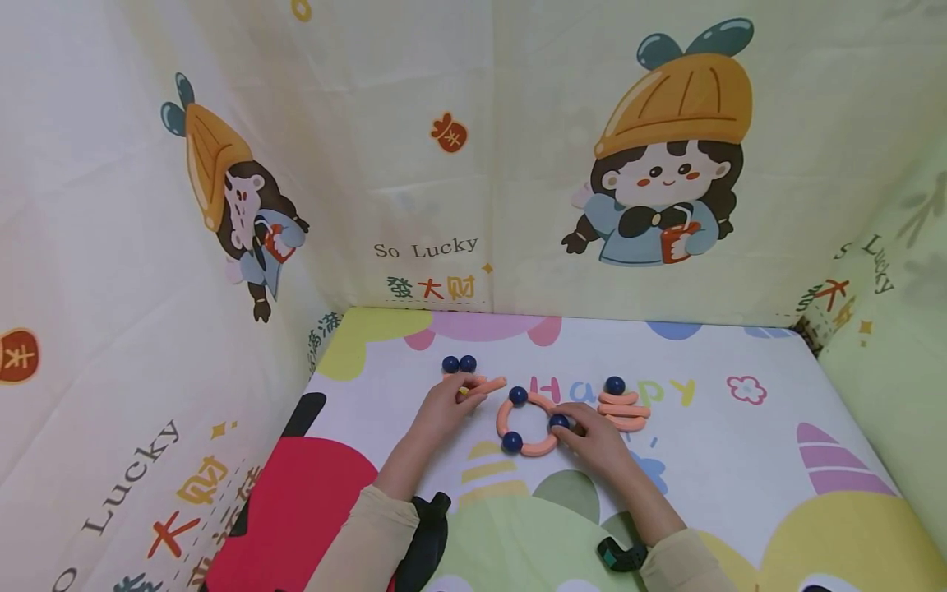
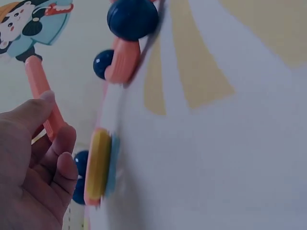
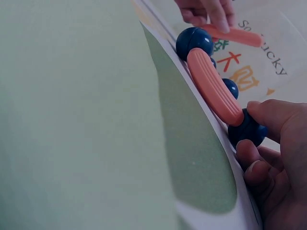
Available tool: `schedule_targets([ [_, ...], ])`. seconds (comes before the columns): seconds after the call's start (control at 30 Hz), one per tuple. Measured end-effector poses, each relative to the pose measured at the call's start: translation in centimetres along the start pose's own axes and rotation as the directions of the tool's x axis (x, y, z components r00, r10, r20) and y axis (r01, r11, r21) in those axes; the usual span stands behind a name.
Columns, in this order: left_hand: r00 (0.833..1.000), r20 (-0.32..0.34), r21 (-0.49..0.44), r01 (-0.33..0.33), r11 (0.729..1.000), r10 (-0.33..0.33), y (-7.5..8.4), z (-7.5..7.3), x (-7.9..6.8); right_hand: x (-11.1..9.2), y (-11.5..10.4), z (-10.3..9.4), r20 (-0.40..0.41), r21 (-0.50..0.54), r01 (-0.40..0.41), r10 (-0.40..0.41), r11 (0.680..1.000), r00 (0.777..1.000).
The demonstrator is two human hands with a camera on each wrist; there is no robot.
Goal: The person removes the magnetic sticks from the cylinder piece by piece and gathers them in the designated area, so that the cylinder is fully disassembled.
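The left hand (image 1: 447, 404), angled forward and inward, pinches a straight salmon-pink plastic rod (image 1: 490, 386) between thumb and curled fingers. Beside it, a salmon-pink and dark-blue segmented ring (image 1: 504, 421) lies on the printed white tabletop (image 1: 713, 444); the right hand (image 1: 598, 437), reaching inward, grips its rightmost glossy dark-blue ball (image 1: 559, 422).

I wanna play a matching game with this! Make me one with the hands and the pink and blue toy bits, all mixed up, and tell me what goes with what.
Things
1. left hand
2. right hand
3. ring
4. group of three pink pieces

Places and states
A. has three blue balls joined into it
B. holds a pink stick
C. to the right of the ring, next to a lone blue ball
D. pinches a joined-in blue ball

Right pairs
1-B, 2-D, 3-A, 4-C
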State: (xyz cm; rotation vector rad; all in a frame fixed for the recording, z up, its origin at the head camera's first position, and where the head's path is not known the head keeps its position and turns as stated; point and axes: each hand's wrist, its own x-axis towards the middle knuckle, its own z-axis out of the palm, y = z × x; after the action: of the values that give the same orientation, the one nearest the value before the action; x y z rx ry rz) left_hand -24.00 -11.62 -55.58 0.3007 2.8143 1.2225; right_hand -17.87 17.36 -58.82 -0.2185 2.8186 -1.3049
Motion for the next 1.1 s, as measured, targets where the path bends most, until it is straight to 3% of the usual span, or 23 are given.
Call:
schedule_targets([
  [0.17,0.999,0.019,0.013,-0.049,0.999,0.048,-1.5,-0.6,-0.3,0.0,0.0,-0.1,0.000,-0.013,0.002,-0.002,1.000,1.000],
  [0.37,0.995,0.028,0.102,-0.095,0.990,0.093,-2.9,-1.2,-0.3,0.0,0.1,-0.2,0.006,-0.008,0.000,0.000,1.000,1.000],
  [0.67,0.999,0.022,0.227,-0.028,0.974,0.024,-3.9,-1.1,-0.5,0.1,0.0,-0.1,0.007,-0.013,-0.008,0.009,1.000,1.000],
  [1.1,1.000,0.013,0.258,0.000,0.966,-0.003,-4.1,-1.0,-0.1,0.1,0.1,0.0,0.008,-0.021,-0.008,0.008,1.000,1.000],
])
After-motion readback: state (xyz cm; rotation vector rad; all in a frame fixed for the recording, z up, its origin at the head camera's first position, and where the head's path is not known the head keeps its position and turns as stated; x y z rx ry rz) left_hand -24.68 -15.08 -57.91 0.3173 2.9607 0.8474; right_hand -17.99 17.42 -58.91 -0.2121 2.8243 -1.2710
